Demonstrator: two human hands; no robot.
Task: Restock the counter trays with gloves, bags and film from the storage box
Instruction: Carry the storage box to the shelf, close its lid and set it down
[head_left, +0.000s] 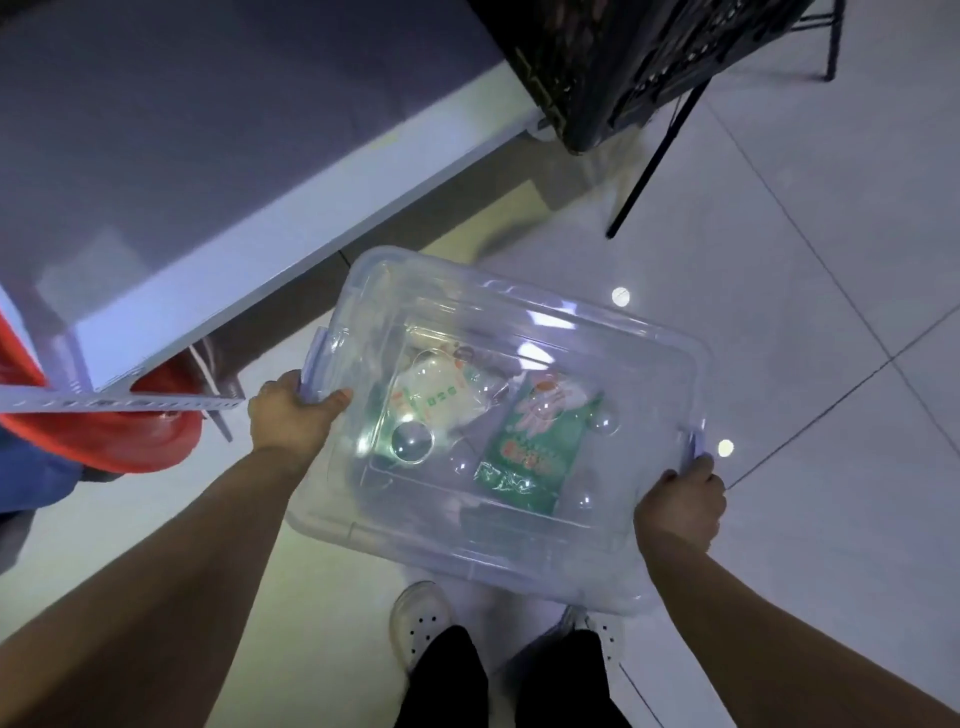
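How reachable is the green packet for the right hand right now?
Probably not yet reachable: the clear lid covers the storage box, and the right hand grips its end handle.

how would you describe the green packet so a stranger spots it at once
Find the clear storage box that the left hand and right hand hold by its ends. Two packets show through its lid. The green packet lies on the right hand's side; its neighbour, the white packet, is pale and rounded.
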